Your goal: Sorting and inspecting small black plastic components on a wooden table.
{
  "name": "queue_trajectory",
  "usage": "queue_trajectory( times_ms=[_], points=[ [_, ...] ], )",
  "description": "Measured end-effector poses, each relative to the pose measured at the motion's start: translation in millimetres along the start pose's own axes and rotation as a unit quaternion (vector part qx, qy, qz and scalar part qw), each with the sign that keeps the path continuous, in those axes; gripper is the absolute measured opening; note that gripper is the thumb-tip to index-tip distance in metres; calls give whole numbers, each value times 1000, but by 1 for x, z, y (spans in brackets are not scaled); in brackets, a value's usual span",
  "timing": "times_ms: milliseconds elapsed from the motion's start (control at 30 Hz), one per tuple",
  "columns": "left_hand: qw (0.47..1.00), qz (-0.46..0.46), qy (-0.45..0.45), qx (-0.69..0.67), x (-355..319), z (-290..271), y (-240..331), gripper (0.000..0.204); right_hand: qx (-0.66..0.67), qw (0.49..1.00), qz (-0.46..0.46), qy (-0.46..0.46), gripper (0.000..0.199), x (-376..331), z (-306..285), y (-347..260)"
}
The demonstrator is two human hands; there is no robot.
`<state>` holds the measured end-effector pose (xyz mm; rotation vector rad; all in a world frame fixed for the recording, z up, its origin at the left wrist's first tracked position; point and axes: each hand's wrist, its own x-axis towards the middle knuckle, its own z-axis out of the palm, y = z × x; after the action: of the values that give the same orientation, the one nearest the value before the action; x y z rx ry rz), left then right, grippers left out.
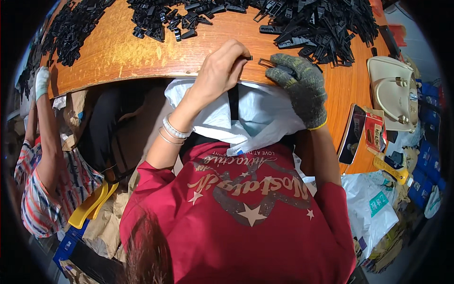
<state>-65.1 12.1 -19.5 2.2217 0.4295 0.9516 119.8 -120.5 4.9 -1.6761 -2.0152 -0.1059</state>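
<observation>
My left hand (220,68) is bare, with bracelets at the wrist, and is held at the table's near edge. Its fingers are pinched on a small black plastic piece (250,57), of which only a tip shows. My right hand (300,87) wears a dark grey knitted glove and is curled at the same edge. A thin black plastic frame (266,61) sticks out from its fingertips; the glove hides the rest. Below both hands a white plastic bag (269,111) lies open across my lap, against the table edge.
Black plastic parts are heaped on the wooden table (189,57), with a large pile (326,28) beyond my right hand. A phone (352,135), a red packet (375,130) and a cream handbag (392,92) are at the right. Another person's white-gloved hand (42,83) reaches the table at far left.
</observation>
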Motion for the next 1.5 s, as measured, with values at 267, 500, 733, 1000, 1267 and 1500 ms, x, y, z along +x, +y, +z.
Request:
queue_trajectory(
  times_ms=[267,500,733,1000,1267,1500],
  points=[
    [996,-58,-21,-62,-1,-3,3,20,-58,993,-91,-44,18,36,-12,1],
    [997,-27,-15,-71,-1,-1,-2,17,-123,977,-142,-106,22,70,-18,-5],
    [992,-36,-20,-117,-3,-4,-4,19,-35,984,-94,-148,28,86,-14,-20],
    [991,-88,-21,-99,-1,-5,1,16,-22,980,-118,-160,26,96,-10,-20],
    [990,-71,14,-118,-5,-1,-9,16,-81,973,6,-215,17,64,-16,-25],
    [814,-257,29,-520,-7,-8,20,23,341,876,339,-42,28,3,-32,-29]
  ],
)
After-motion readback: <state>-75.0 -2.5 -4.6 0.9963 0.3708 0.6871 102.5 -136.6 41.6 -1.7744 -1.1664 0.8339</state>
